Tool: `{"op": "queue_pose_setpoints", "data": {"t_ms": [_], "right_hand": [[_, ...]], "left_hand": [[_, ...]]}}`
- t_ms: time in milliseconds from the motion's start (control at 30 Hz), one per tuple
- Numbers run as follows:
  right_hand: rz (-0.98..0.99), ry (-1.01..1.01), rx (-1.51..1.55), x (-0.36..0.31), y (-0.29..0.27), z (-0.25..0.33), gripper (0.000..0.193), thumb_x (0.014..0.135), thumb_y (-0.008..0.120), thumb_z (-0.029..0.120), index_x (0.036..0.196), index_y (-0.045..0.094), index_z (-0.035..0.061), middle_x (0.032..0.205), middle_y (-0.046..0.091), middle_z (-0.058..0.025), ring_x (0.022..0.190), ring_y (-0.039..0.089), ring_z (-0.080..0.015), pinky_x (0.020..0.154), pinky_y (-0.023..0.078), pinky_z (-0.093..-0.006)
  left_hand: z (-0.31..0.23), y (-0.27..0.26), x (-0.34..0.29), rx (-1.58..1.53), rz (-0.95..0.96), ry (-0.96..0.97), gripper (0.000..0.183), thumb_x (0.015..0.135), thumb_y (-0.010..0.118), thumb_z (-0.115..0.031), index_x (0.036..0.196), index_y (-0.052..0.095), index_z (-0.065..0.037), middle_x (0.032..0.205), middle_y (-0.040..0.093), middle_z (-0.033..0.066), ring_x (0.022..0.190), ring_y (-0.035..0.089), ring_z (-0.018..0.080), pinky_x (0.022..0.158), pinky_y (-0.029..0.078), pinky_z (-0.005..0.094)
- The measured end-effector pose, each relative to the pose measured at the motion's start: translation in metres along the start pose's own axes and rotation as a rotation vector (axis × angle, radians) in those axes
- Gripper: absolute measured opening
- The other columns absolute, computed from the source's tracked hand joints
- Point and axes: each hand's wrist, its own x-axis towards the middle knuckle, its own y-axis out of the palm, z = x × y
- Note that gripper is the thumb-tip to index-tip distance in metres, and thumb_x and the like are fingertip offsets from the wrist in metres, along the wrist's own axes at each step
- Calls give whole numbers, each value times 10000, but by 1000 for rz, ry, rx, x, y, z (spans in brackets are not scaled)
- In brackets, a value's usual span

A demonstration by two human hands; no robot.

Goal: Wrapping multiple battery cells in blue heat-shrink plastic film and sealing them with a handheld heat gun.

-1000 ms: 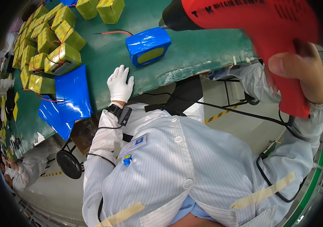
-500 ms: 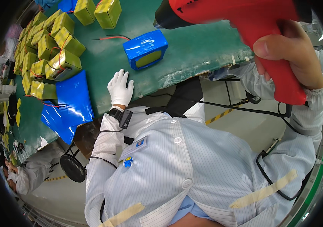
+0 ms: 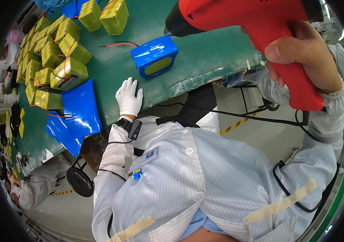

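My right hand [image 3: 301, 60] grips the handle of a red heat gun [image 3: 252, 24], held up close to the camera with its black nozzle aimed at a blue-wrapped battery pack [image 3: 154, 56] on the green table [image 3: 204, 56]. Red and black wires trail from the pack. My left hand [image 3: 128, 97], in a white glove, rests flat on the table edge just below and left of the pack, holding nothing. A black wrist strap sits on that wrist.
Several yellow-wrapped battery packs [image 3: 55, 60] with red wires lie at the left and top of the table. Blue sleeve sheets [image 3: 77, 111] lie near the left edge. Another person in a white coat [image 3: 34, 189] sits at lower left. A black cable hangs from the heat gun.
The heat gun and my right hand have shifted slightly right and up in view. My left hand has stayed on the table edge.
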Motion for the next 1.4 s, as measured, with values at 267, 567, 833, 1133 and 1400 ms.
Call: {"op": "queue_pose_setpoints", "data": {"t_ms": [267, 567, 833, 1133, 1400], "right_hand": [[4, 75, 30, -3, -20, -11, 434, 773, 714, 254, 1023, 602, -83, 633, 620, -131, 497, 584, -175, 483, 491, -296], [-72, 45, 7, -18, -9, -10, 393, 770, 705, 217, 1009, 611, -80, 636, 623, -133, 502, 579, -179, 483, 483, -304], [-73, 119, 45, -20, -7, -15, 647, 695, 773, 183, 1264, 545, -26, 893, 639, -109, 597, 630, -175, 531, 539, -314], [-61, 161, 71, -30, -2, -4, 575, 694, 772, 196, 1186, 593, -43, 881, 658, -104, 602, 636, -163, 523, 530, -312], [-39, 67, 83, -12, 11, -15, 470, 747, 748, 177, 1132, 606, -52, 786, 655, -105, 582, 633, -176, 532, 525, -307]], "left_hand": [[0, 2, 0, 12, 8, -1, 447, 894, 688, -300, 1291, 670, -96, 1449, 585, 96, 1351, 514, 284, 1087, 384, 453], [4, 5, -2, 19, -24, 9, 443, 871, 705, -296, 1267, 679, -99, 1428, 595, 95, 1336, 517, 278, 1084, 373, 446], [3, 2, -3, 15, -32, 7, 434, 870, 705, -289, 1258, 683, -98, 1422, 596, 91, 1325, 522, 279, 1079, 377, 451], [-6, 4, 8, -14, 0, 30, 443, 898, 687, -299, 1288, 670, -89, 1444, 587, 100, 1347, 515, 292, 1087, 385, 454], [0, 0, -1, 2, 4, -6, 445, 900, 685, -304, 1294, 668, -97, 1453, 580, 97, 1356, 508, 286, 1098, 373, 454]]}}
